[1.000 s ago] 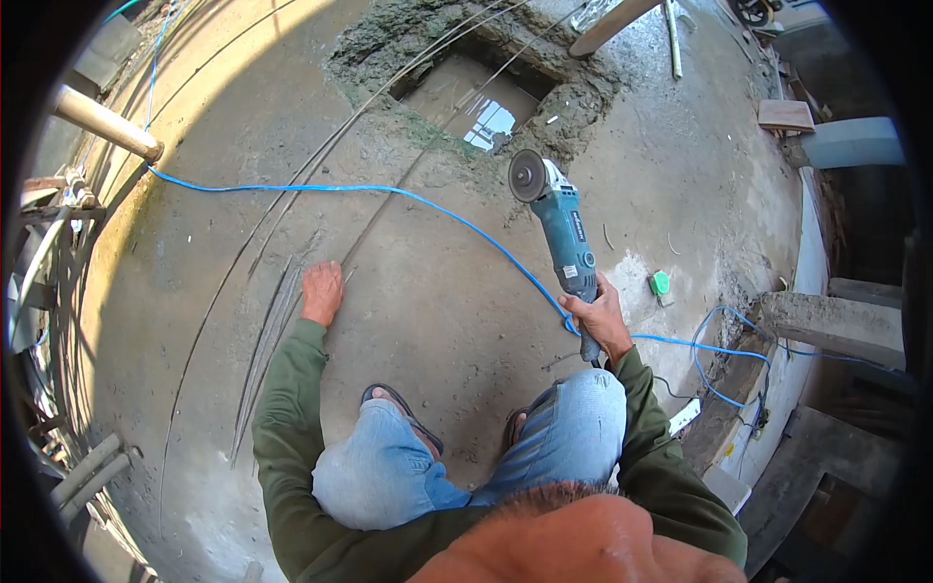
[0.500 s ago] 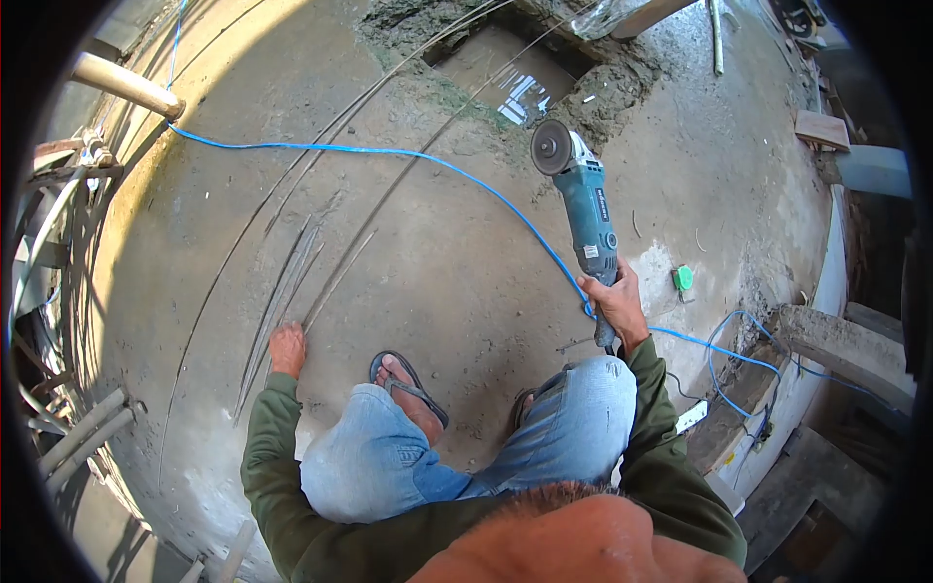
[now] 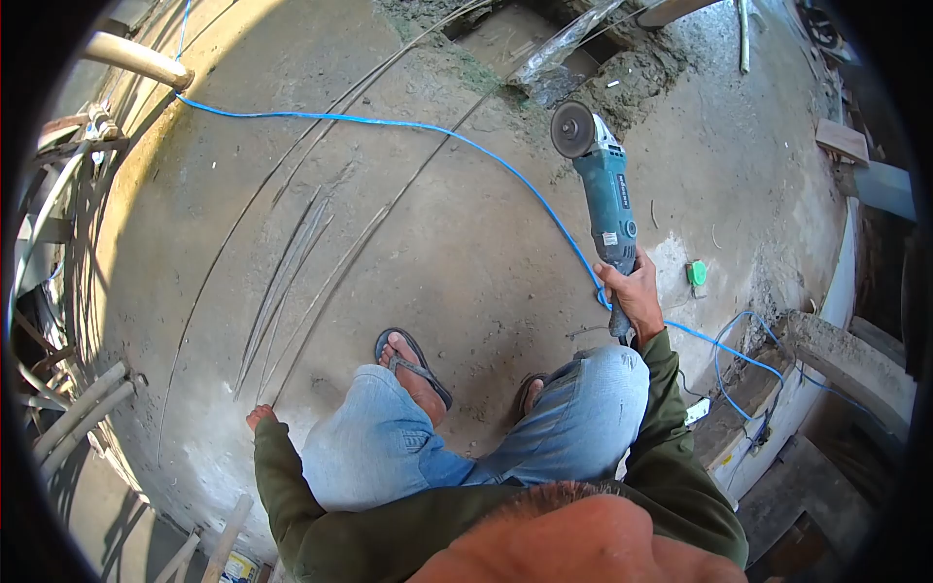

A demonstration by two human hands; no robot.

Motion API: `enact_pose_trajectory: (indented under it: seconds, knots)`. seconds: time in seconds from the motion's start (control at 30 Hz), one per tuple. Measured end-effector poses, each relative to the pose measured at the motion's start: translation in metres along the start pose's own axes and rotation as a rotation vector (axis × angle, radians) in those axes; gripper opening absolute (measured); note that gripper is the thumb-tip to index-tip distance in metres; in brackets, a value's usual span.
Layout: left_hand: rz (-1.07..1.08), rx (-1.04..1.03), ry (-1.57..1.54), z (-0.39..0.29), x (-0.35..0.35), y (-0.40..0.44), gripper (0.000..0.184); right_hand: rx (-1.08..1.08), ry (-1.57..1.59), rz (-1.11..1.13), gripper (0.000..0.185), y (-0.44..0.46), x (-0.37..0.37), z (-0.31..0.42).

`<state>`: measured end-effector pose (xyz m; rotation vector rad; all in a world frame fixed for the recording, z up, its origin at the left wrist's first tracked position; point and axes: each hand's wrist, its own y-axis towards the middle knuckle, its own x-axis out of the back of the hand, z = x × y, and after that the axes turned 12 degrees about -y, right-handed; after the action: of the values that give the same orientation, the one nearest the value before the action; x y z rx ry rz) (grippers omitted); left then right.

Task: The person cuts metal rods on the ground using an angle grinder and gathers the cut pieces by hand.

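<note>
My right hand [image 3: 634, 294] is wrapped round the rear handle of a teal angle grinder [image 3: 609, 194]. The grinder is held above the ground, its dark disc [image 3: 573, 129] facing away from me. Low on the left, my left hand [image 3: 260, 417] is closed at the near end of a long thin steel rod [image 3: 342, 260], which runs forward across the ground toward the pit. Its fingers are small and partly hidden by the sleeve. Several shorter rods [image 3: 282, 277] lie just ahead of that hand.
A blue cable [image 3: 418, 124] crosses the ground and passes by the grinder's handle. Ahead is a muddy pit [image 3: 505, 39] with shiny clear plastic [image 3: 559, 53] over it. A green tape measure-like object [image 3: 696, 273] lies at right. Wooden poles [image 3: 87, 418] stand at left.
My left hand has moved back toward me and left, drawing the rod along. The clear plastic now reaches further over the pit. My right hand still holds the grinder.
</note>
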<state>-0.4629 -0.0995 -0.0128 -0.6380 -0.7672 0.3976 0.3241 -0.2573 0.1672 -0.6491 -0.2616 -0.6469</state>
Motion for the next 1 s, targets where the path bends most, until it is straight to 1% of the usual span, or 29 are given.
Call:
enact_pose_trajectory:
  seconds: [0.17, 0.23, 0.27, 0.33, 0.4, 0.47, 0.5, 0.53, 0.6, 0.63, 0.67, 0.7, 0.73, 0.77, 0.8, 0.87, 0.9, 0.97, 1.0]
  knots:
    - [-0.046, 0.027, 0.006, -0.018, 0.004, -0.003, 0.020, -0.013, 0.020, 0.003, 0.036, 0.003, -0.003, -0.002]
    - [-0.071, 0.058, -0.145, -0.030, 0.013, 0.005, 0.017, -0.030, 0.007, -0.003, 0.037, 0.007, -0.004, -0.003]
    - [-0.069, 0.060, -0.149, -0.034, 0.020, 0.007, 0.017, -0.027, 0.003, 0.001, 0.037, 0.008, -0.006, -0.002]
    - [-0.271, -0.024, -0.499, -0.050, 0.072, -0.003, 0.021, -0.017, -0.003, 0.009, 0.037, 0.009, -0.007, 0.000]
    - [-0.473, -0.244, -0.714, -0.075, 0.130, 0.004, 0.026, -0.019, 0.010, 0.006, 0.037, 0.009, -0.006, -0.001]
    - [-0.673, -0.540, -0.828, -0.109, 0.201, 0.024, 0.024, -0.021, 0.026, 0.000, 0.037, 0.010, -0.005, -0.001]
    - [-0.697, -0.636, -0.869, -0.135, 0.262, 0.018, 0.021, -0.034, 0.044, -0.012, 0.036, 0.009, -0.003, -0.002]
    - [-0.796, -0.764, -0.921, -0.162, 0.308, 0.025, 0.019, -0.049, 0.063, -0.025, 0.035, 0.007, -0.001, -0.002]
    - [-0.829, -1.034, -0.892, -0.217, 0.401, 0.039, 0.019, -0.037, 0.082, -0.066, 0.035, 0.001, 0.006, -0.001]
    - [-0.834, -1.164, -0.821, -0.247, 0.448, 0.040, 0.019, -0.023, 0.089, -0.095, 0.035, -0.003, 0.010, -0.002]
    - [-0.853, -1.245, -0.654, -0.281, 0.486, 0.051, 0.022, -0.050, 0.091, -0.113, 0.036, -0.007, 0.017, -0.010]
    - [-0.863, -1.342, -0.609, -0.320, 0.518, 0.063, 0.024, -0.051, 0.104, -0.124, 0.036, -0.012, 0.022, -0.014]
    - [-0.911, -1.385, -0.636, -0.359, 0.549, 0.066, 0.025, -0.084, 0.121, -0.175, 0.036, -0.020, 0.028, -0.016]
    - [-0.849, -1.417, -0.623, -0.396, 0.578, 0.070, 0.027, -0.121, 0.137, -0.226, 0.037, -0.030, 0.034, -0.019]
    - [-0.910, -1.455, -0.541, -0.427, 0.604, 0.067, 0.027, -0.149, 0.138, -0.263, 0.037, -0.040, 0.041, -0.024]
    - [-1.024, -1.417, -0.399, -0.494, 0.642, 0.074, 0.025, -0.194, 0.169, -0.347, 0.038, -0.065, 0.050, -0.026]
    - [-1.021, -1.437, -0.392, -0.519, 0.652, 0.076, 0.025, -0.197, 0.160, -0.408, 0.040, -0.077, 0.055, -0.041]
    - [-1.096, -1.262, -0.281, -0.562, 0.667, 0.080, 0.025, -0.268, 0.153, -0.475, 0.041, -0.106, 0.063, -0.060]
    - [-1.158, -1.214, -0.202, -0.579, 0.670, 0.087, 0.025, -0.270, 0.195, -0.503, 0.043, -0.118, 0.064, -0.061]
